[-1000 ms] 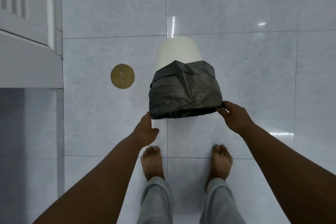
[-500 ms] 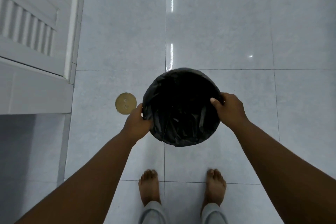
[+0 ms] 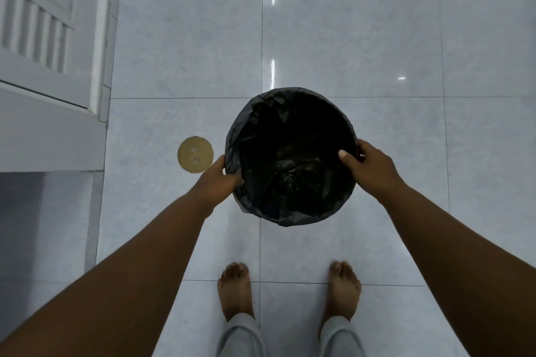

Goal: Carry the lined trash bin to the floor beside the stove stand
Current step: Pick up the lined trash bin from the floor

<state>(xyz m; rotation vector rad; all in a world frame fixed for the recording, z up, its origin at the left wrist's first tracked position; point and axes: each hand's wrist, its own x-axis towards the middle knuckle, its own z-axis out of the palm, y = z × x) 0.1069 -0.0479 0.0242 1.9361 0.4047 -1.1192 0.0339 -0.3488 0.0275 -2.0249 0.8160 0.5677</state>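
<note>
The trash bin (image 3: pixel 291 156), lined with a black plastic bag, is seen from straight above with its dark open mouth facing me. The bag folds over the whole rim and hides the bin's body. My left hand (image 3: pixel 216 180) grips the rim on the left side. My right hand (image 3: pixel 367 166) grips the rim on the right, thumb hooked over the edge. The bin is held in front of me above the pale tiled floor (image 3: pixel 377 38).
A round brass floor drain cover (image 3: pixel 195 158) lies just left of the bin. A white louvred door and frame (image 3: pixel 58 38) fill the upper left, with a white ledge (image 3: pixel 52 148) below it. My bare feet (image 3: pixel 235 290) stand on the tiles under the bin.
The bin went from tilted, with its pale body showing, to upright with its mouth facing me. Both hands closed on the rim, and the view shifted slightly downward.
</note>
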